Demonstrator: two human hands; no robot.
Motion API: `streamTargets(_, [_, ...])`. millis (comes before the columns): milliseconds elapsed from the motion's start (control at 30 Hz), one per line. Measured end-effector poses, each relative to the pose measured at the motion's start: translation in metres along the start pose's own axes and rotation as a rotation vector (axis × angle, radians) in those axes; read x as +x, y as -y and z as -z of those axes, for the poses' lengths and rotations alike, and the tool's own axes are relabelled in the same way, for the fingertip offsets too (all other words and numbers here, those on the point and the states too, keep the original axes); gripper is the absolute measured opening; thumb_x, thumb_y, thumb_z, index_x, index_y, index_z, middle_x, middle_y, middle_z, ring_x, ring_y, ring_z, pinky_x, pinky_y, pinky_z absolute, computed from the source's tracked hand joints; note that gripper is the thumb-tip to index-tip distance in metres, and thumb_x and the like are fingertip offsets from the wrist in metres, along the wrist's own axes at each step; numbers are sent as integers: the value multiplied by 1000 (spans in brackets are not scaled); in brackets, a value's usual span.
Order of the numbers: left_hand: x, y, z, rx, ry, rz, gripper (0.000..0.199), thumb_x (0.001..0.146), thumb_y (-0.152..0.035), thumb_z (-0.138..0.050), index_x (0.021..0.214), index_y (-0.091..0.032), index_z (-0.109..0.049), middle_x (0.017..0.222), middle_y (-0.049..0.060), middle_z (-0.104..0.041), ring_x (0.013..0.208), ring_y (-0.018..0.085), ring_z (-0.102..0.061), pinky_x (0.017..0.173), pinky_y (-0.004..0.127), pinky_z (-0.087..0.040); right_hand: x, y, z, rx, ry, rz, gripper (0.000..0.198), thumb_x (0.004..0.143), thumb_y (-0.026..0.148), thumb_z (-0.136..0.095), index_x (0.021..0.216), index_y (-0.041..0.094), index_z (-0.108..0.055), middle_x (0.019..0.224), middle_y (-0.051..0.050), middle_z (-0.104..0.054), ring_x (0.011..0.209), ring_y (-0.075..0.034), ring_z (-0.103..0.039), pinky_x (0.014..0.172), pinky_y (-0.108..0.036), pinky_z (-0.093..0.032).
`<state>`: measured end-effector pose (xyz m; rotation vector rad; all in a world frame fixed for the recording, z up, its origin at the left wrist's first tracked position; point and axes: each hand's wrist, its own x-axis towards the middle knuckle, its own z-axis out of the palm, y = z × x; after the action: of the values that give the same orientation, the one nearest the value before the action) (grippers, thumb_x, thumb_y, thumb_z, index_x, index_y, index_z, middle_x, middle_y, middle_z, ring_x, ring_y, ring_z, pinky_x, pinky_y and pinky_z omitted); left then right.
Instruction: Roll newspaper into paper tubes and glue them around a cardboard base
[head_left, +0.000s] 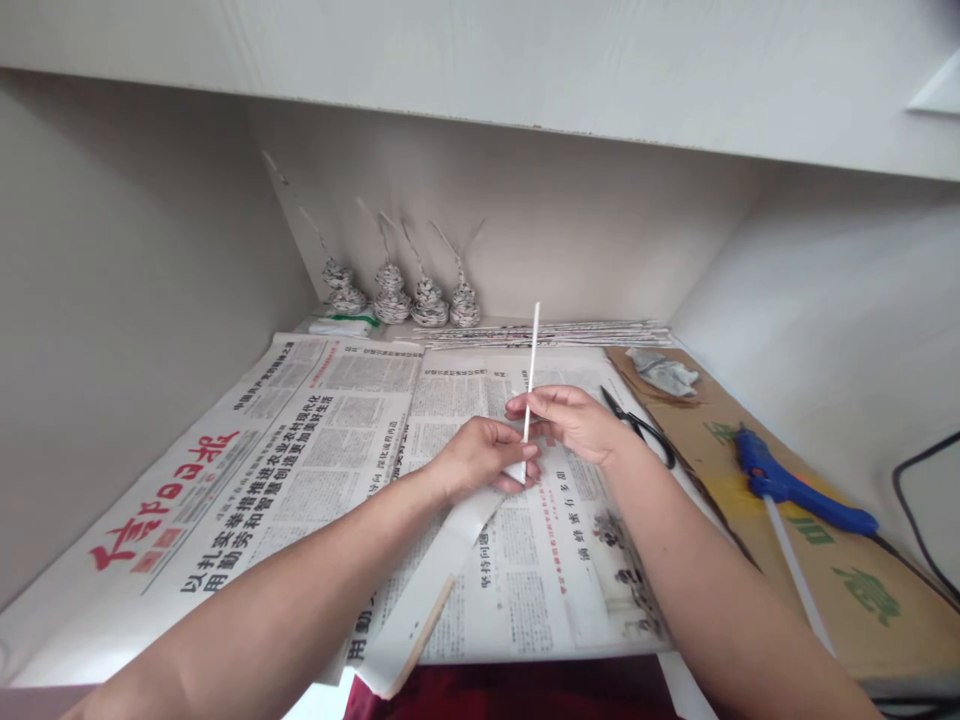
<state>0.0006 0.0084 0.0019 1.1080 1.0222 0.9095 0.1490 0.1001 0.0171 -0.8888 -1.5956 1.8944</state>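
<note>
A long white paper strip (442,555) runs from the table's near edge up to my left hand (486,452). Its upper end is rolled into a thin white paper tube (533,360), which stands nearly upright. My left hand is closed, pinching the lower end where the strip winds into the tube. Just above and to the right, my right hand (576,420) has its fingers curled round the tube's middle. Some of its fingertips are hidden behind the tube and the left hand. Newspaper (300,500) lies spread beneath both hands.
Several woven gourd-shaped paper pieces (429,304) stand along the back wall, beside a bundle of thin paper rods (540,335). Black-handled scissors (637,425) lie right of my hands. A blue glue gun (799,490) and crumpled plastic (661,373) rest on cardboard (750,530). A panel (480,70) overhangs the space.
</note>
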Motion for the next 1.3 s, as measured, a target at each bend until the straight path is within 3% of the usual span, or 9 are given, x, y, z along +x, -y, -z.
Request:
streamTargets(167, [-1,-1,-2,-25,62,27,33,72,-42,-66,75,-9,-66,79,10,-67,72,18,-64,62,29,-52,2,-2,0,87,-94,-10,29,65,45,-74,73,18,-67,76,-3,-66,59,-11,-57,51,-23,-39])
streamTargets(300, [-1,-2,-2,-23,33,16,32,74,-41,-64,76,-9,-66,78,10,-67,71,17,-63,61,29,-52,1,-1,0,90,34,-6,31,70,43,-71,84,16,-71,85,-7,-67,76,-16,-62,66,-28,-47])
streamTargets(500, [0,-2,-3,4,30,39,32,72,-40,-66,75,-8,-66,80,10,-67,72,17,-63,61,29,-52,3,-2,2,101,-106,7,25,65,39,-76,73,18,-66,74,-2,-66,61,-11,-59,54,-23,-42])
streamTargets(633, [0,-2,-3,1,-8,20,32,73,-41,-64,76,-9,-66,79,10,-66,72,17,-63,61,29,-52,1,0,2,39,4,-17,31,69,43,-72,84,16,-69,87,-7,-67,67,-15,-62,49,-22,-39])
streamTargets(800, [-1,-3,-4,25,44,39,31,72,-40,-65,75,-8,-65,80,10,-66,72,17,-63,61,29,-53,0,1,2,41,-98,-6,27,66,41,-75,74,18,-65,78,-2,-67,57,-10,-57,44,-20,-34])
streamTargets(967, [0,-2,-4,25,4,25,33,72,-41,-65,76,-9,-66,82,11,-67,73,18,-64,61,29,-53,0,2,0,-4,25,-21,31,70,43,-71,84,16,-68,91,-7,-67,65,-13,-61,45,-20,-35])
streamTargets(1100, [0,-2,-4,1,24,47,33,72,-41,-66,76,-9,-66,82,11,-67,73,18,-64,61,29,-53,0,1,0,44,-121,12,27,65,41,-75,72,17,-64,77,-3,-66,59,-11,-58,47,-21,-37])
streamTargets(1200, [0,-1,-3,-2,18,40,32,72,-40,-66,77,-9,-66,82,11,-67,74,18,-64,62,29,-53,0,1,1,21,-22,27,29,71,43,-70,81,16,-68,83,-5,-67,67,-13,-61,53,-24,-41])
streamTargets(1300, [0,-2,-3,-6,4,29,31,73,-40,-65,77,-9,-65,81,11,-67,73,18,-64,61,29,-53,0,0,3,-19,52,7,29,70,40,-72,84,16,-69,90,-7,-67,67,-14,-60,49,-23,-39])
